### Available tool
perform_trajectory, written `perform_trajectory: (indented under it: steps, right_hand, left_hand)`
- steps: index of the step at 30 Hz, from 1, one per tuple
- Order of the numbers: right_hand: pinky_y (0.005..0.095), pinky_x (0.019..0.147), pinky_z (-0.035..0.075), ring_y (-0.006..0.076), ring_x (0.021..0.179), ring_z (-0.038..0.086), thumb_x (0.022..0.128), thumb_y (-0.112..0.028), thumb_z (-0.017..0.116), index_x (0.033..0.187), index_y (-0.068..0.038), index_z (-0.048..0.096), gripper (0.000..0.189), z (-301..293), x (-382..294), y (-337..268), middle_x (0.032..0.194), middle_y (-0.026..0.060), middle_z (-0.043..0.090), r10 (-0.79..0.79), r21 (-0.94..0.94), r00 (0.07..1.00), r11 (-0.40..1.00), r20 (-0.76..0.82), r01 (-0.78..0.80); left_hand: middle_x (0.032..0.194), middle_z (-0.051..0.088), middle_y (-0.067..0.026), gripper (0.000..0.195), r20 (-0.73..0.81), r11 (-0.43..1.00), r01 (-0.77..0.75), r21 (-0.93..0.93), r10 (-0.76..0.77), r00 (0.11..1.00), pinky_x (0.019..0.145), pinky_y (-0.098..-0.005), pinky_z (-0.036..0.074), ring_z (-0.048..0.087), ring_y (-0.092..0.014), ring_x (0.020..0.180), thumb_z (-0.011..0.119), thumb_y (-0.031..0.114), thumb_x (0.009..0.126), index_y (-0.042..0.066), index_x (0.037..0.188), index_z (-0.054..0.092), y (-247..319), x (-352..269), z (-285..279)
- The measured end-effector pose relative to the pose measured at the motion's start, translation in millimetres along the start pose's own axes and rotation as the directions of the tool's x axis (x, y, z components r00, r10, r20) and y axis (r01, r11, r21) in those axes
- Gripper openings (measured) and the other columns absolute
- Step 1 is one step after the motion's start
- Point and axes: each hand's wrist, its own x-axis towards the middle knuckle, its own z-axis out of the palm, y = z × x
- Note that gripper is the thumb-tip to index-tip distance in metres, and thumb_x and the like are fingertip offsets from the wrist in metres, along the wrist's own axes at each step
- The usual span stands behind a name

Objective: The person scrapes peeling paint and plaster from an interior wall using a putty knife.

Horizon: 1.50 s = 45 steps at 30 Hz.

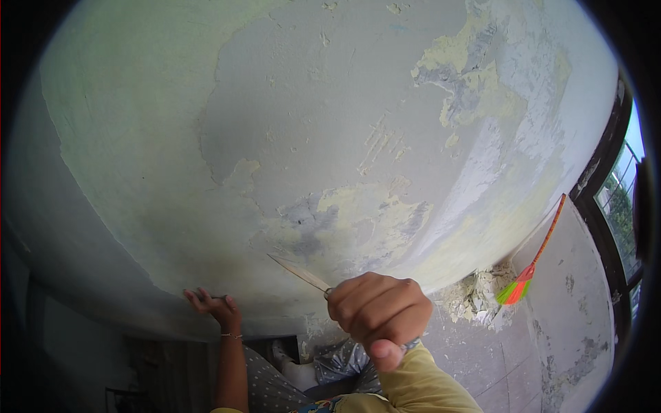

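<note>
My right hand [379, 312] is closed around the handle of a knife [301, 273], which my fist hides. Its narrow pointed blade extends up and left in front of a painted wall [320, 129], with the tip close to the surface; I cannot tell if it touches. Lower left, my left hand [214, 305] rests against the wall with its fingers apart and nothing in it. Pale yellow-green paint covers the wall's left part. Around a bare grey area, the coating ends in ragged edges. Peeled patches [356, 217] lie just above the blade, and more [465, 77] higher right.
A broom [547, 242] with green and orange bristles leans at the right corner. Beside it, peeled flakes [480, 299] are heaped on the tiled floor [465, 356]. A dark-framed window [599, 180] is at far right. My legs [279, 379] are bent below the wall.
</note>
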Motion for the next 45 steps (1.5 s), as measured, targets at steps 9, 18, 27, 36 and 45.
perform_trajectory:
  steps: [9,18,27,36,45]
  right_hand:
    - [0.0319,0.041,0.031,0.0231,0.039,0.038,0.086,0.002,0.05,0.051,-0.007,0.031,0.041,3,-26,37,0.049,0.0084,0.036,0.198,-0.24,0.977,0.948,-0.077,-0.211]
    - [0.0341,0.037,0.033,0.0186,0.035,0.036,0.089,-0.001,0.052,0.051,-0.007,0.034,0.042,4,-6,6,0.044,0.0046,0.039,0.047,-0.212,0.999,0.976,-0.026,-0.052]
    - [0.035,0.042,0.036,0.0226,0.043,0.038,0.09,-0.004,0.056,0.055,-0.005,0.031,0.042,11,-4,13,0.052,0.0076,0.038,0.057,-0.225,0.989,0.97,-0.139,-0.087]
    - [0.0326,0.038,0.033,0.0188,0.037,0.035,0.094,-0.007,0.055,0.056,-0.007,0.03,0.046,13,5,27,0.047,0.0039,0.037,0.049,-0.145,0.985,0.987,-0.167,-0.073]
    - [0.0324,0.039,0.034,0.0189,0.037,0.036,0.096,-0.011,0.053,0.054,-0.006,0.033,0.046,21,18,14,0.047,0.0037,0.037,-0.006,-0.314,0.999,0.949,-0.051,-0.01]
  left_hand:
    - [0.153,0.005,-0.0261,0.072,0.021,0.998,-0.026,0.051,0.025,0.999,0.114,-0.0604,0.012,0.007,-0.046,0.143,0.033,0.05,0.1,0.006,0.153,0.01,11,6,1]
    - [0.152,0.004,-0.0228,0.072,-0.009,0.999,-0.006,-0.035,0.005,1.0,0.113,-0.0642,0.013,0.004,-0.047,0.144,0.031,0.055,0.099,0.012,0.153,0.012,7,0,6]
    - [0.153,0.004,-0.0259,0.071,-0.015,0.999,0.011,-0.054,-0.012,1.0,0.113,-0.0614,0.014,0.006,-0.047,0.144,0.033,0.051,0.099,0.008,0.152,0.014,10,3,10]
    - [0.152,0.005,-0.0232,0.071,0.017,0.998,0.04,-0.044,-0.039,0.999,0.112,-0.064,0.014,0.005,-0.048,0.143,0.034,0.054,0.098,0.012,0.153,0.014,9,0,7]
    - [0.151,0.007,-0.0228,0.072,-0.004,0.999,0.023,-0.036,-0.024,1.0,0.112,-0.0634,0.015,0.007,-0.047,0.143,0.032,0.056,0.098,0.014,0.154,0.014,11,1,10]
